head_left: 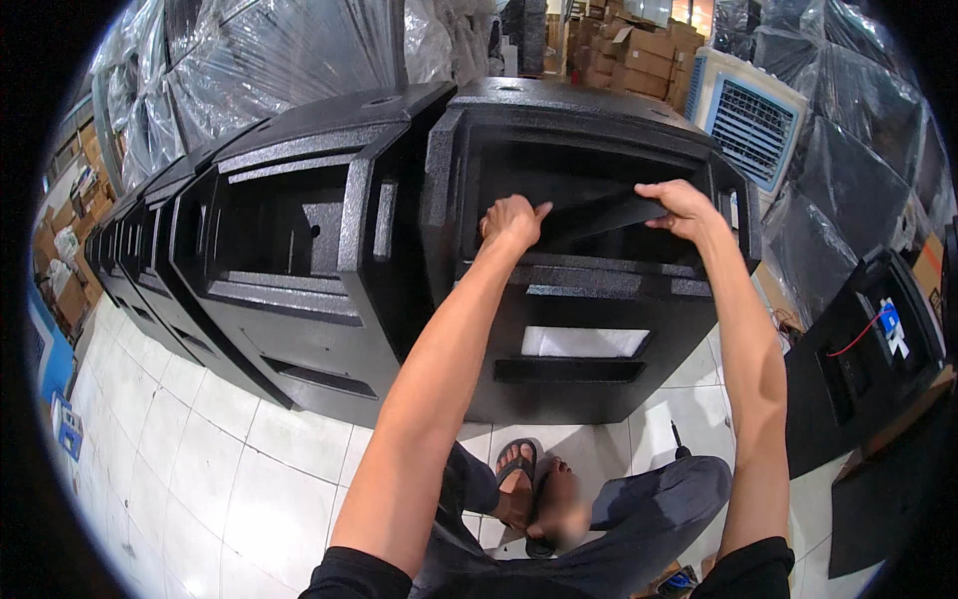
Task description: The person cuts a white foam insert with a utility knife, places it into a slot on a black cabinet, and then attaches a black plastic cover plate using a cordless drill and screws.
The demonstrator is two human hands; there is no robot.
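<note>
I am bent over a black, rough-coated cabinet [589, 404] that looks like an empty speaker box. Inside its upper opening lies a thin, dark sheet [599, 215], slanting between my hands; its material is hard to make out. My left hand [512, 222] is closed at the sheet's left end, thumb out, with its fingertips hidden inside the opening. At the right end, my right hand [679, 208] pinches the sheet's edge between thumb and fingers. Below the opening, the cabinet front has a pale rectangular patch [584, 341] and a dark slot [569, 371].
More black cabinets [249, 319] stand in a row to the left. An air cooler [753, 120] and plastic-wrapped stacks [279, 50] are behind. On the right leans a black cabinet [868, 349] with a red wire. A thin, dark tool [680, 444] is near my knee.
</note>
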